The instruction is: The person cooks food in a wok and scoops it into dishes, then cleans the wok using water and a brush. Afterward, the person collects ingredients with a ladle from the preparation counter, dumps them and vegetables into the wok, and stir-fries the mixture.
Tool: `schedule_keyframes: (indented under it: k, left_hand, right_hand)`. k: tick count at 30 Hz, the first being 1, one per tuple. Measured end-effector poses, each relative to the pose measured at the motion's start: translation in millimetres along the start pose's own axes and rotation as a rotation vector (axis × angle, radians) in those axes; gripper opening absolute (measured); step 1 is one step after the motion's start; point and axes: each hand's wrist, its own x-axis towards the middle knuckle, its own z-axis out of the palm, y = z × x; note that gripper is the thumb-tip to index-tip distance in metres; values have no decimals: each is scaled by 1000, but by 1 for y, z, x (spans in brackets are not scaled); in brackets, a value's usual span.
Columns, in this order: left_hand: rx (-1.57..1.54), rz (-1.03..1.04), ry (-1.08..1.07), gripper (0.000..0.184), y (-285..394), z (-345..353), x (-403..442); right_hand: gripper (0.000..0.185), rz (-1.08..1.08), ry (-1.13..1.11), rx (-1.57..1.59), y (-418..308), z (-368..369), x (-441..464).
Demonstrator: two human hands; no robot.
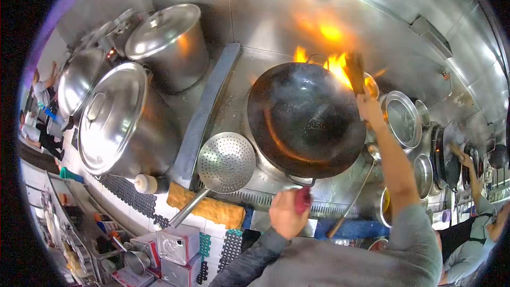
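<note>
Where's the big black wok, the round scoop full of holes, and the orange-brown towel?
Black wok (313, 114): head view, inside its bowl.
Scoop (227, 162): head view, middle of its holey round part.
Towel (220, 213): head view, its top.

Motion smears the brush (355, 72) at the wok's (306, 122) one o'clock, and its bristles blur into the flames (337, 69). Haze veils the wok's inside; its bowl hides the burner. At its six o'clock, the left hand's (286, 215) fingertips are hard to make out against the red cloth (303, 200). Lids (164, 29) hide what the pots (186, 61) between nine and eleven o'clock hold. The co-worker (478, 239) at four o'clock is cut by the view's rim; people (43, 90) at nine are too small to read.
</note>
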Motion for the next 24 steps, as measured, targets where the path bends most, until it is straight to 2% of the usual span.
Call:
schedule_keyframes:
  k: [1,2,3,4,5,6,7,8,9,10,11,13,15,18,19,20,21,22,23,24]
  left_hand:
    - [91,115,-31,42,4,1,15]
    - [99,218,-39,44,-5,9,23]
    - [93,337,-40,46,-13,24,33]
    - [100,313,-154,45,-17,30,34]
    - [108,297,-272,45,-21,33,33]
    - [85,307,-258,42,-20,35,37]
    - [87,304,-284,40,-21,35,40]
    - [91,282,-304,39,-23,36,39]
    - [100,249,-324,38,-24,36,37]
    - [74,266,-272,36,-23,35,36]
    - [46,277,-278,37,-19,30,38]
    - [82,251,-274,39,-15,33,42]
    - [69,287,-267,39,-17,34,40]
    - [67,277,-285,40,-18,32,40]
    - [67,260,-295,40,-16,31,41]
    - [67,257,-296,40,-16,31,41]
    - [72,252,-294,41,-18,31,43]
    - [73,241,-294,41,-19,31,43]
    - [71,224,-302,41,-19,31,36]
    - [43,259,-274,40,-19,30,36]
  right_hand:
    - [41,73,4,136,-16,14,-5]
    - [39,146,18,271,-24,31,-6]
    - [27,236,-171,654,-41,57,-19]
    - [25,401,-334,998,-59,82,-31]
    - [35,31,-387,505,-78,98,-52]
    - [32,-395,-573,212,-97,110,-77]
    - [47,-207,-958,794,-119,61,-109]
    - [55,-332,-961,426,-124,8,-122]
    - [60,-366,-1125,234,-93,-2,-114]
    - [58,-380,-1191,103,-75,-38,-97]
    - [55,-552,-1018,-27,-29,-32,-74]
    - [41,-96,-562,-382,19,-31,-14]
    - [36,18,-80,-57,-20,-31,-13]
    - [32,222,-201,326,-56,82,-32]
    - [40,-172,-346,388,-57,124,-55]
    - [48,-300,-650,608,-117,57,-97]
    - [54,-175,-848,610,-120,57,-121]
    - [50,-224,-996,423,-116,29,-123]
    - [48,-339,-1061,194,-94,1,-102]
    - [45,-421,-1001,-23,-57,-3,-75]
